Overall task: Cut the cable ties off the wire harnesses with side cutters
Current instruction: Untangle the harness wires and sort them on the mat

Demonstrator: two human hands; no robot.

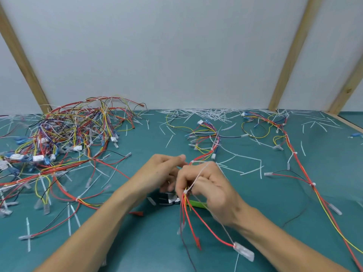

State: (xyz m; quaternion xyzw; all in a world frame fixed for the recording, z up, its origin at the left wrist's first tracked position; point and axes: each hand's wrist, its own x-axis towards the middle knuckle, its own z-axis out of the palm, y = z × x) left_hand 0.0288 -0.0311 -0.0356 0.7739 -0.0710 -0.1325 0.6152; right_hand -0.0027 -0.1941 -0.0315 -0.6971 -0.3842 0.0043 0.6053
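Tangled pile of wire harnesses (pixel 64 134) far left on the green mat (pixel 137 242). Left hand (pixel 163 171) curled, pinching the held harness (pixel 188 213). Right hand (pixel 206 185) grips its bundle at a white cable tie (pixel 185 191). Side cutters (pixel 176 201) lie on the mat beneath both hands, gripped by neither.

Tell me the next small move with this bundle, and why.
Probably free the right hand and pick up the side cutters. Both hands grip the red and yellow wire bundle; a white cable tie is on it, by the right hand's fingers. The cutters, green-handled, lie on the mat just beneath the hands, held by neither.
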